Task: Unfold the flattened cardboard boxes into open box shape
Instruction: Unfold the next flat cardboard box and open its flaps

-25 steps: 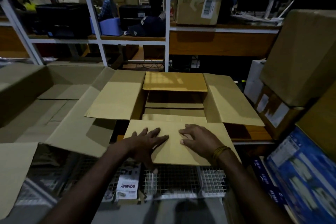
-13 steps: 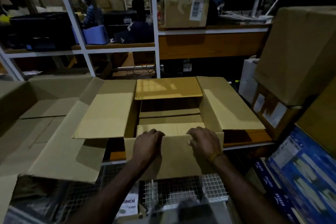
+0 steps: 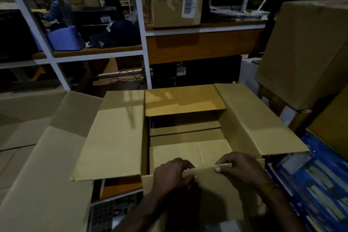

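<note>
An open brown cardboard box stands in front of me with its left, right and far top flaps spread outward. The near flap hangs down on my side. My left hand and my right hand both grip the box's near top edge, fingers curled over the fold, thumbs on the outside. Inside, the bottom flaps lie flat.
A larger open cardboard box lies at the left, touching the left flap. Stacked brown cartons and a blue printed carton crowd the right. White shelving with a taped carton stands behind. A wire grid is below.
The near flap, pressed flat outward a second ago, has folded down. Both hands have shifted from its surface to gripping the near top edge, and the box sits closer to me.
</note>
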{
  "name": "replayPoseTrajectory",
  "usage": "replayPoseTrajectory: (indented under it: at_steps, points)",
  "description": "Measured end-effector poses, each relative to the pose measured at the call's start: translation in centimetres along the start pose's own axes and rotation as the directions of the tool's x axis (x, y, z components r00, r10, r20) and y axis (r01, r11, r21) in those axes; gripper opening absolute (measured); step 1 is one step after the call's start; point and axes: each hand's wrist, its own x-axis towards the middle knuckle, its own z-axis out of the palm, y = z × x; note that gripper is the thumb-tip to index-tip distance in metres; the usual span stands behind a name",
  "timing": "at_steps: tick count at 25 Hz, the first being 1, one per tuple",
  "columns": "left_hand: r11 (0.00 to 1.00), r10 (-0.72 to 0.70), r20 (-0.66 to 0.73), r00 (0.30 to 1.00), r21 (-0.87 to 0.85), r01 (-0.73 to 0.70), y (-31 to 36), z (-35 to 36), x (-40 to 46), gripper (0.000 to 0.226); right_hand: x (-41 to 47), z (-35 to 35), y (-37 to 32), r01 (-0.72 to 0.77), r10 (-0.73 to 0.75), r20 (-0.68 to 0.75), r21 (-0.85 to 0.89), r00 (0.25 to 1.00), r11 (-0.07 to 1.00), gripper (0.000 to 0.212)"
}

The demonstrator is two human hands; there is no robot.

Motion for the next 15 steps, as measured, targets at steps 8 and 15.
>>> replayPoseTrajectory:
  at_steps: [8, 15]
  points:
    - [0.973, -0.188, 0.187, 0.964, -0.101, 0.209, -2.6, 0.7, 7.6, 0.073, 6.9, 0.3, -0.9, -0.086, 0.088, 0.02, -0.052, 0.996, 0.995, 0.069]
    - [0.936, -0.347, 0.163, 0.923, 0.007, 0.351, -5.1, 1.1, 16.6, 0.096, 19.5, 0.1, 0.4, 0.036, 0.006, 0.225, -0.183, 0.974, 0.983, 0.102]
